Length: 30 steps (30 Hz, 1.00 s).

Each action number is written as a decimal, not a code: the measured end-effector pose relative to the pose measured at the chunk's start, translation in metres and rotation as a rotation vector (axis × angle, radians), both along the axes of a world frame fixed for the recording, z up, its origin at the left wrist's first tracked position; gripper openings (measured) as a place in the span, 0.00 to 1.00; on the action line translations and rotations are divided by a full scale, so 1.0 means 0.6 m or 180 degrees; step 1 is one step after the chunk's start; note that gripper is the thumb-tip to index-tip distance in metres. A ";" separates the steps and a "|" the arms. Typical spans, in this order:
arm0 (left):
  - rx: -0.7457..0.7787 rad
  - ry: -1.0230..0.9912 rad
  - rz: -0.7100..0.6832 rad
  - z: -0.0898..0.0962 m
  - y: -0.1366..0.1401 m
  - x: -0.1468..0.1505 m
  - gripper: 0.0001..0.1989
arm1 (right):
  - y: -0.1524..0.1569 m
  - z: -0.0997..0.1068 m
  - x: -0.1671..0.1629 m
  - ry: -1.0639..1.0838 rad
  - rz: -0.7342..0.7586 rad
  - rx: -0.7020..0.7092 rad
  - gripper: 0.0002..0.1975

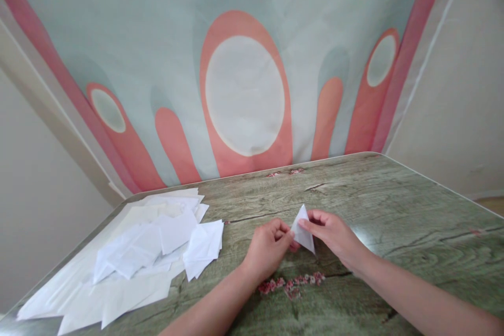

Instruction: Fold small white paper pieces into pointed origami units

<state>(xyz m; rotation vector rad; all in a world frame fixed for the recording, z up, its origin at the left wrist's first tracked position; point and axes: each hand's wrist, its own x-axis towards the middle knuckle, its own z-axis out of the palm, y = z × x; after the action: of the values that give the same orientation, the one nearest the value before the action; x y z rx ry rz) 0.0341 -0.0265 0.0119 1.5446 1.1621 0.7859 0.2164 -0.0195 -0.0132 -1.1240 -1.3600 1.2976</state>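
A small white piece of folded paper (303, 236), triangular in outline, is held just above the table between both hands. My left hand (271, 244) pinches its left corner, with the other fingers curled in. On the opposite side, my right hand (328, 231) grips the upper right edge, thumb on the near face and fingers behind. One point of the paper stands upward and another hangs down to the right. Part of the left edge is hidden by my left fingers.
Left of my hands, a small stack of white paper squares (202, 248) lies beside a wide pile of loose white sheets (129, 294). The wood-patterned table (413, 226) has printed pink flowers. Behind its far edge hangs a backdrop (248, 94) with coral shapes.
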 end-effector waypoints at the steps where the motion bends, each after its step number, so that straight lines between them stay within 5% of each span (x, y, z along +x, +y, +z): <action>1: -0.0047 -0.0027 0.0011 0.000 -0.001 0.001 0.09 | 0.000 0.000 0.000 -0.0054 0.0012 0.0042 0.19; 30: -0.0159 -0.0344 0.0099 -0.003 -0.024 0.026 0.08 | -0.019 0.039 -0.004 -0.0981 -0.0428 0.0400 0.24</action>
<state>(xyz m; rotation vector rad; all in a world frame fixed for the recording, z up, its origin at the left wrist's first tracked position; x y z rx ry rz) 0.0496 -0.0406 0.0104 1.4284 1.1205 0.8447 0.2139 -0.0311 0.0103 -1.3424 -1.5364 0.9563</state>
